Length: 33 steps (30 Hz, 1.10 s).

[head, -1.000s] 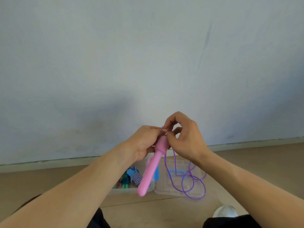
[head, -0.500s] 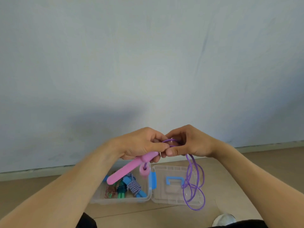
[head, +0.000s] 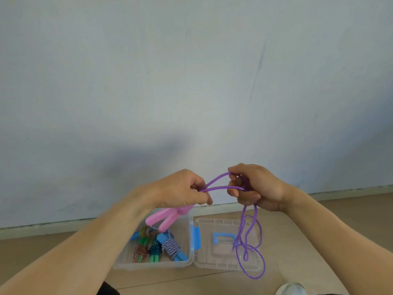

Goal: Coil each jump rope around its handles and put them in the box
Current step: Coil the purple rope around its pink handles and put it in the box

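Left hand: the left hand [head: 182, 191] grips the two pink handles [head: 164, 217] together at their top ends; the fingers are curled tight around them, and the free ends point down toward the box.
Right hand: the right hand [head: 255, 187] holds the purple rope [head: 221, 184], its fingers curled around two strands that run across to the left hand.
Rope: the two strands between the hands are drawn fairly straight; the rest hangs from the right hand in loose loops [head: 253, 248] over the open lid [head: 214, 262], and the lowest loop passes the lid's front edge.
Box: the clear box [head: 153, 266] stands on the floor near the wall, with other coiled ropes [head: 158, 244] already inside.
Step in hand: I judge the winding is only starting; whether any turn already lies on the handles I cannot tell, because the left hand covers that place.
How to do it well: keep both handles side by side, hold light tension, lay each turn beside the last one, and let the hanging loops feed without tangling.
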Each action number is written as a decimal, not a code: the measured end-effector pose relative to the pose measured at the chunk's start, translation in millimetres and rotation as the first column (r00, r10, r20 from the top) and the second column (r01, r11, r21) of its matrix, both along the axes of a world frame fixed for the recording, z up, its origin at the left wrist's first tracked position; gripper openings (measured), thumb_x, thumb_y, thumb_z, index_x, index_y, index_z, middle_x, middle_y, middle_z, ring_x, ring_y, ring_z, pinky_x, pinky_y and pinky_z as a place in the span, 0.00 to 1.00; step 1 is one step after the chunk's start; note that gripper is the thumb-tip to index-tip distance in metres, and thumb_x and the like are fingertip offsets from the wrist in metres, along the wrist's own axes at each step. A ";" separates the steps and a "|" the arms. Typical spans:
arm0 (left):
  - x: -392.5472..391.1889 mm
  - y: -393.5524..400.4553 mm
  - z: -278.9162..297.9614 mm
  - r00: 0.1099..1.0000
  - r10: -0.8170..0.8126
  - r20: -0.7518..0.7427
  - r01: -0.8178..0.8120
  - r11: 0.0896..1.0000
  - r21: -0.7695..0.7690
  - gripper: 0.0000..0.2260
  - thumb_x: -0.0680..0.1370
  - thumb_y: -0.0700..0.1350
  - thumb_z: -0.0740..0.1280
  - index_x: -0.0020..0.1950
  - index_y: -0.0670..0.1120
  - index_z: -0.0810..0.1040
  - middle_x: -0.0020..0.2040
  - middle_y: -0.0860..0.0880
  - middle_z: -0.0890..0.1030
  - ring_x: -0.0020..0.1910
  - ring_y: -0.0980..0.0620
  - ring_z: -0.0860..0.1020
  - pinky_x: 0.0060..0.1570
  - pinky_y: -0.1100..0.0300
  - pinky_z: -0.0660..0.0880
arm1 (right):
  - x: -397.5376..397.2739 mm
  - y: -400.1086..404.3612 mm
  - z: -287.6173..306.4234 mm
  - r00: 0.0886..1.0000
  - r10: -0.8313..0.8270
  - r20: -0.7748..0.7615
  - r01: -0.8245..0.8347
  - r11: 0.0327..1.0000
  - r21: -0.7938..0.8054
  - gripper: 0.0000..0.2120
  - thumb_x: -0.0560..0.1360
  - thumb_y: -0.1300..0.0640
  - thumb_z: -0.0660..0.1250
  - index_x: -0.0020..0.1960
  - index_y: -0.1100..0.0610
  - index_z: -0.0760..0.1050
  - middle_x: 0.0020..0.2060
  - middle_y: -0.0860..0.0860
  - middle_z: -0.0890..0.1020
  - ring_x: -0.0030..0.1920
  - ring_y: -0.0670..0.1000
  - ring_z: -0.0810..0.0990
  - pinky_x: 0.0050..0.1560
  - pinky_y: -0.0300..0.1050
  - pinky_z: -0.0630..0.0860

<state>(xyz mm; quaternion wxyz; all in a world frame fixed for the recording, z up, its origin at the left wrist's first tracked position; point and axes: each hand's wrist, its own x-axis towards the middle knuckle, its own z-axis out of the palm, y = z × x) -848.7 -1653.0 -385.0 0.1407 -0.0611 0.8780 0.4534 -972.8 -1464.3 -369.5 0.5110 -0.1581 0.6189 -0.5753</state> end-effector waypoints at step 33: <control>-1.2 -6.7 -16.0 0.974 0.034 0.223 -0.108 0.938 0.329 0.12 0.81 0.47 0.66 0.57 0.39 0.79 0.35 0.49 0.73 0.26 0.53 0.68 0.27 0.62 0.66 | -20.7 12.9 -28.5 0.811 -0.580 -0.075 0.584 0.810 0.050 0.04 0.75 0.60 0.69 0.46 0.61 0.78 0.31 0.55 0.82 0.23 0.47 0.67 0.22 0.37 0.62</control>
